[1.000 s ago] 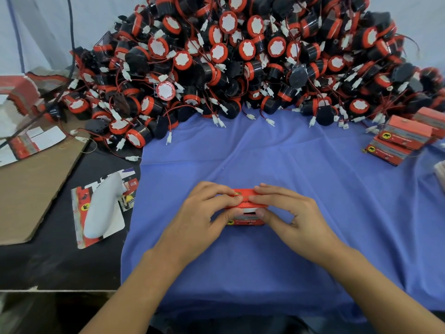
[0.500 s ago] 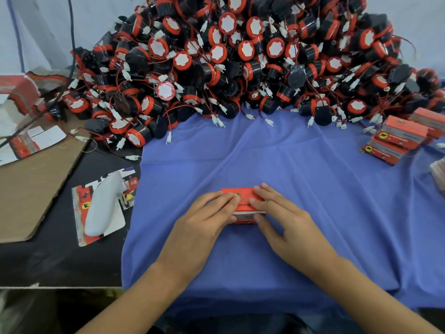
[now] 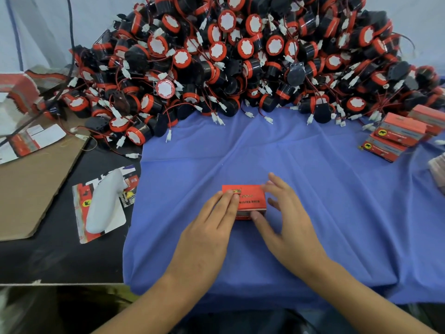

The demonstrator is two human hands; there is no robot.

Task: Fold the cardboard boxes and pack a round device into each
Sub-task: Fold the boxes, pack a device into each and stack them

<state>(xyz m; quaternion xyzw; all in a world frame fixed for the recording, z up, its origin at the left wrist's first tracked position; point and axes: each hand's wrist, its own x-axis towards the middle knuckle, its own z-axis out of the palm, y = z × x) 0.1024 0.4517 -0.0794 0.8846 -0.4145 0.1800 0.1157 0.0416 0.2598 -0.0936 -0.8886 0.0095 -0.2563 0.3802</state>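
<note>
Our left hand (image 3: 209,227) lies flat, its straight fingers pressing on the lid of the red cardboard box (image 3: 251,197). Our right hand (image 3: 286,220) is spread wide and loose at the box's right end, the thumb touching the front face and the other fingers hovering without closing on anything. The box sits closed on the blue cloth (image 3: 325,201), just in front of us. We cannot see whether a device is inside.

We judge that the lid may spring back up if the pressing fingers lift before its flap is fully tucked. A sideways push from the thumb could also make the box slide on the loose, creased cloth.

Dark print runs across the lid, but it is too blurred for us to read. Farther out, the heap of round devices (image 3: 240,56), black with red rims and white connectors, fills the back. At right, closed boxes (image 3: 397,133) carry a yellow oval with a black animal figure; their text is illegible.
</note>
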